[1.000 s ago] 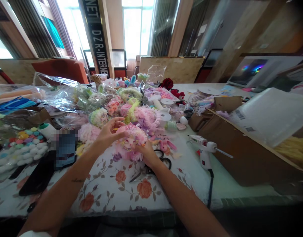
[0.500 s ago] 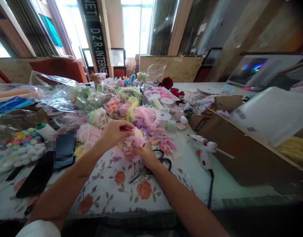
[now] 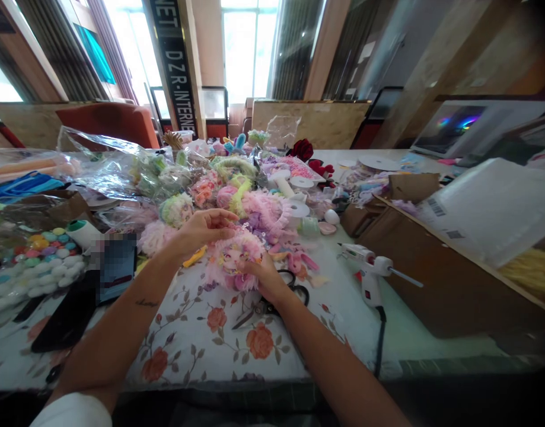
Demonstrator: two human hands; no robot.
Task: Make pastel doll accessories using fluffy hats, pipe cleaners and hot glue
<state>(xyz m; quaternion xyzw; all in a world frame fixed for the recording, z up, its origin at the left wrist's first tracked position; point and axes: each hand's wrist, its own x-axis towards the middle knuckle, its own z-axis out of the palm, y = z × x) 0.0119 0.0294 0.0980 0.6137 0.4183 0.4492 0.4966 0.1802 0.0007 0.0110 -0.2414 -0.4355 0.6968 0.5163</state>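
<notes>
A round pink frilly ornament [image 3: 230,261] with a small picture in its middle lies on the flowered tablecloth [image 3: 201,338]. My right hand [image 3: 265,276] grips its lower right edge, fingers curled on the frill. My left hand [image 3: 203,228] hovers at its upper left edge, fingers bent and pinched together over the frill; whether they hold anything small is hidden. A yellow strip [image 3: 194,257] lies just under the left wrist.
Scissors [image 3: 272,302] lie under my right wrist. A white glue gun [image 3: 370,270] rests to the right, with an open cardboard box [image 3: 436,279] beyond it. A phone [image 3: 114,267], pastel pompoms [image 3: 36,267] and bagged frilly ornaments [image 3: 174,178] crowd the left and back.
The ornament has been tilted back flat so its face shows again. My left hand has lifted from its top to the upper left edge. My right hand keeps its hold.
</notes>
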